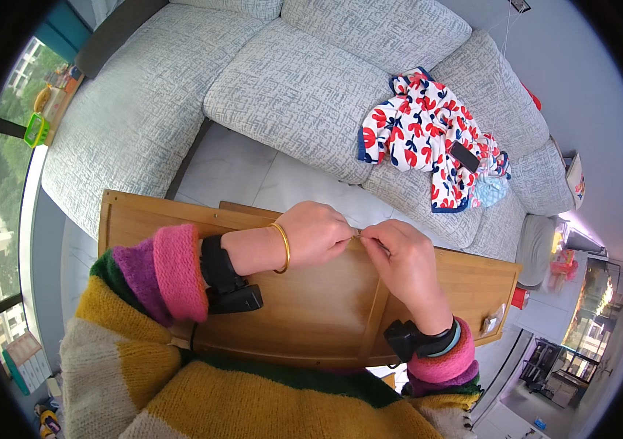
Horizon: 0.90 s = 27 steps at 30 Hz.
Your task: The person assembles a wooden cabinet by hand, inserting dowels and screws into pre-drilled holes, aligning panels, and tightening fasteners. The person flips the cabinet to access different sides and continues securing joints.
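Note:
My left hand and my right hand meet above a brown wooden table, fingertips almost touching. Both are closed in a pinch. Between them shows a tiny gold-coloured piece, too small to name. A gold bangle circles my left wrist. Each forearm carries a black strapped device, the left one and the right one, just above the pink knitted cuffs.
Beyond the table stands a grey patterned sofa. A red, white and blue garment lies on it, with a black phone on top. A small clear packet rests at the table's right end. Windows line the left.

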Motion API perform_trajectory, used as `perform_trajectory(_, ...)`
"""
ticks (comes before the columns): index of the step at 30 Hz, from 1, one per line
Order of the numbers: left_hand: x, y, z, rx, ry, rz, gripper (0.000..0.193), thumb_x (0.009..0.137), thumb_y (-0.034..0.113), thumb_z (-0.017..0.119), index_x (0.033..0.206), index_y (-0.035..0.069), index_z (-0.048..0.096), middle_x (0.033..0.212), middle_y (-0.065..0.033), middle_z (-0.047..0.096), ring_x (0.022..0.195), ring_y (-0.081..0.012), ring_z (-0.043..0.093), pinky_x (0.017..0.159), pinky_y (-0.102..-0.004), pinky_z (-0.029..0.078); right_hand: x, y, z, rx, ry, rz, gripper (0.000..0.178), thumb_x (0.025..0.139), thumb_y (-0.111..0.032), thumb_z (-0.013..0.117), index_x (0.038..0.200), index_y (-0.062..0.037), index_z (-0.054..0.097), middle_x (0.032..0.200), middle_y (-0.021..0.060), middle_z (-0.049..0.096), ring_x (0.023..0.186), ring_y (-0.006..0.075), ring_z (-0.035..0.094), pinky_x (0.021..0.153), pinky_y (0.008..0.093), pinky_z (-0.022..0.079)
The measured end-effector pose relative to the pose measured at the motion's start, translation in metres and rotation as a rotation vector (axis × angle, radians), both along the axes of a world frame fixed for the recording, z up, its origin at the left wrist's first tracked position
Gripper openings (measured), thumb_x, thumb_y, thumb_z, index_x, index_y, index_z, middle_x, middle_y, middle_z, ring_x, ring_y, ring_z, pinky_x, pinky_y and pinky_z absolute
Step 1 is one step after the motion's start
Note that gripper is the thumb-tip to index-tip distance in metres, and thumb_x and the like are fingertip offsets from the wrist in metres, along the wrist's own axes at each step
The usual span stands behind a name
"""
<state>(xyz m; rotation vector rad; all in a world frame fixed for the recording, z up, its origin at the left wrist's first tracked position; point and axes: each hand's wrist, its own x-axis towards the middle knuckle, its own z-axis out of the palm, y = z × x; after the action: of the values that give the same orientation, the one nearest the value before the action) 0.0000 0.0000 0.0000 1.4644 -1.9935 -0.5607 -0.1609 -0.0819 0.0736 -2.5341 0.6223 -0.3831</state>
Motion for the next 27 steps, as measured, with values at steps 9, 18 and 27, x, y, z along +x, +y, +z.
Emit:
perform_trajectory(9, -0.0007, 0.0027, -0.0021, -0.049, -0.021, -0.012, 0.010, 0.073, 0.011, 0.059, 0.079, 0.005, 0.063, 0.073, -0.0055, 0.062, 0.068, -0.0235, 0.061, 0.057, -0.0346, 0.049, 0.0028, -0.0019, 0.0006, -0.091, -0.022, 0.114, 0.010, 0.068, -0.002, 0.067, 0.076, -0.0054, 0.061, 0.070, 0.0070, 0.059, 0.064, 0.0256, 0.058, 0.055, 0.0333, 0.048)
perform_trajectory(18, -0.0029, 0.0019, -0.0041, -0.072, 0.000, 0.003, 0.013, 0.075, 0.014, 0.056, 0.066, 0.007, 0.060, 0.067, -0.0065, 0.060, 0.068, -0.0244, 0.060, 0.060, -0.0370, 0.048, 0.0048, -0.0030, 0.0023, -0.132, -0.005, 0.176, 0.010, 0.067, -0.002, 0.066, 0.075, -0.0063, 0.060, 0.068, 0.0060, 0.057, 0.062, 0.0238, 0.056, 0.052, 0.0325, 0.047)
perform_trajectory(27, -0.0017, 0.0026, -0.0001, -0.062, 0.002, 0.000, 0.011, 0.075, 0.014, 0.056, 0.069, 0.007, 0.062, 0.069, -0.0066, 0.062, 0.070, -0.0245, 0.061, 0.061, -0.0371, 0.049, 0.0084, -0.0034, 0.0042, -0.205, 0.041, 0.213, 0.010, 0.065, -0.003, 0.064, 0.072, -0.0068, 0.057, 0.065, 0.0056, 0.053, 0.061, 0.0226, 0.055, 0.050, 0.0316, 0.045)
